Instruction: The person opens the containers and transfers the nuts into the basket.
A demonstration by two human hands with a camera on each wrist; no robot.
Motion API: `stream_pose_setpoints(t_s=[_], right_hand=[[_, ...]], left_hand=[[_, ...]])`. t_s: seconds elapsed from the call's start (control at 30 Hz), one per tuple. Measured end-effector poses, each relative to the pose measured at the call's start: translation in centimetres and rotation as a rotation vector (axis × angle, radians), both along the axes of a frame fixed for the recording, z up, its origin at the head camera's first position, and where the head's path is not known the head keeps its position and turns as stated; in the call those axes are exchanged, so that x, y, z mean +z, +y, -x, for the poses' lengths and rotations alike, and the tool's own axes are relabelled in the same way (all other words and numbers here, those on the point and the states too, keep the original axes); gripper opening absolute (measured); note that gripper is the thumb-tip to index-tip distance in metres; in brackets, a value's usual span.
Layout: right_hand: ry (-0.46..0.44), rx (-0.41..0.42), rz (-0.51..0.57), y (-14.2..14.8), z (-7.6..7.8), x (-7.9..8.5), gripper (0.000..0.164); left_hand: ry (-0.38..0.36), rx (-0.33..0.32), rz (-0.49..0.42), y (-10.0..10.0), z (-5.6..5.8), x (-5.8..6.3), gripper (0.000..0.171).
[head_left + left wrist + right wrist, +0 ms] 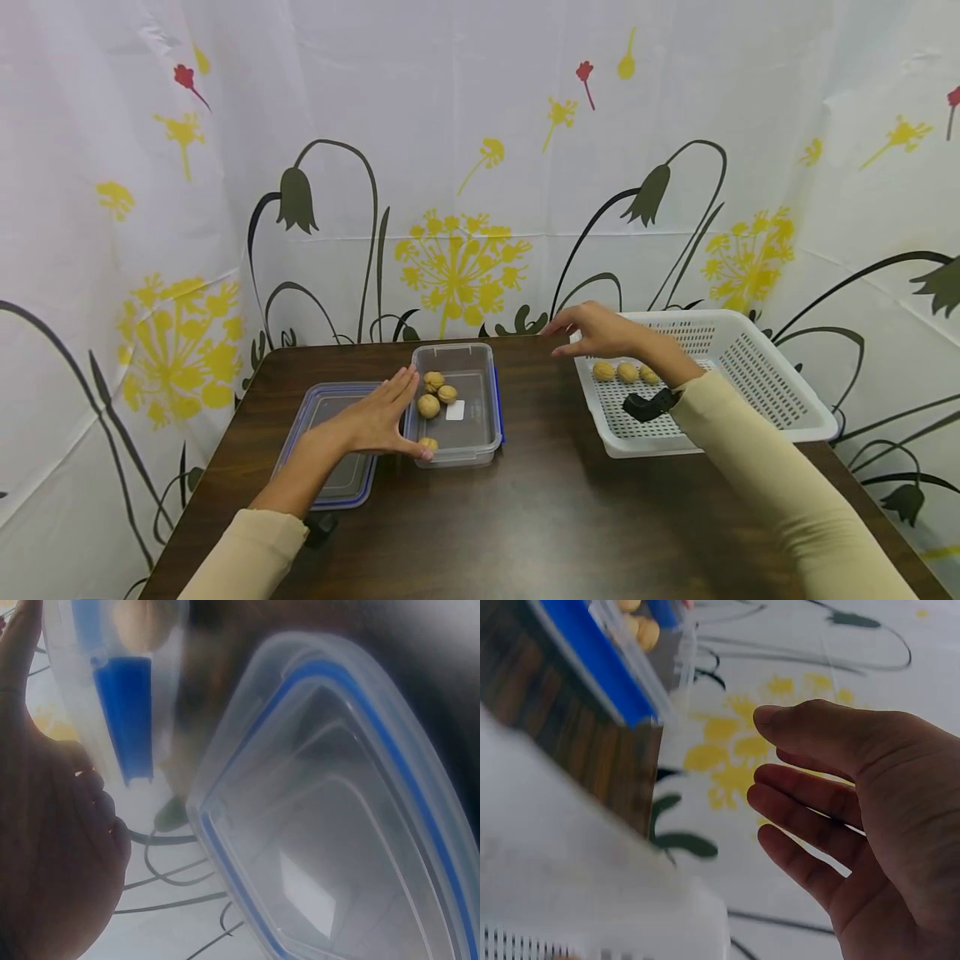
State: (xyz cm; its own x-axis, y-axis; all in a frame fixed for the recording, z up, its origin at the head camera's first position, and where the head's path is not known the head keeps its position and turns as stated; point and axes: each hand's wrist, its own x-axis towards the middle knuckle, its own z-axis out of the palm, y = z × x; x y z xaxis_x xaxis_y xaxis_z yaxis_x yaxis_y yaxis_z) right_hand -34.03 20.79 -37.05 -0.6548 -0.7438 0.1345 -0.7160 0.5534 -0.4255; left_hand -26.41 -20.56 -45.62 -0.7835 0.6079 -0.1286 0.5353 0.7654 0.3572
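Note:
A clear plastic container (pixel 472 437) with blue side clips stands on the table, holding several walnuts (pixel 428 406). My left hand (pixel 367 417) is at its left side, fingers straight and thumb spread toward the front corner; whether it touches the wall I cannot tell. Beneath that forearm lies the container's lid (pixel 347 483), with a blue seal, also large in the left wrist view. My right hand (pixel 600 331) hovers over the left rim of a white slotted basket (pixel 810 427). Its fingers are loosely bent with nothing between them. Walnuts (pixel 627 372) sit in the basket below that wrist.
The dark wooden table (pixel 510 533) ends just behind the container. A white flower-printed curtain (pixel 480 108) hangs behind it. Bare tabletop lies between container and basket.

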Motion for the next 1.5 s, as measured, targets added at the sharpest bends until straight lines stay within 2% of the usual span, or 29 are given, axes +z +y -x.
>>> stream_pose_setpoints(t_s=[0.13, 0.3, 0.67, 1.03, 1.23, 1.5], right_hand=[[-0.004, 0.046, -0.032, -2.6, -0.2, -0.2, 0.035], [-0.051, 0.105, -0.042, -5.6, -0.4, -0.9, 0.036], [-0.083, 0.242, -0.074, -10.9, -1.0, -3.6, 0.035], [-0.176, 0.318, -0.080, -15.5, -2.2, -6.4, 0.034], [-0.146, 0.348, -0.119, -17.3, -2.5, -8.0, 0.031], [-0.162, 0.366, -0.137, -18.9, -2.9, -9.5, 0.023]], left_hand=[[0.005, 0.000, 0.003, 0.0, 0.0, 0.0, 0.135], [-0.002, 0.018, 0.017, 0.0, 0.0, -0.1, 0.134], [-0.008, 0.024, 0.022, 0.2, 0.1, 0.0, 0.135], [-0.016, 0.030, 0.017, -0.1, 0.0, 0.1, 0.135], [-0.011, 0.020, 0.015, -0.1, 0.0, 0.1, 0.134], [-0.009, 0.013, 0.027, -0.1, 0.0, 0.0, 0.134]])
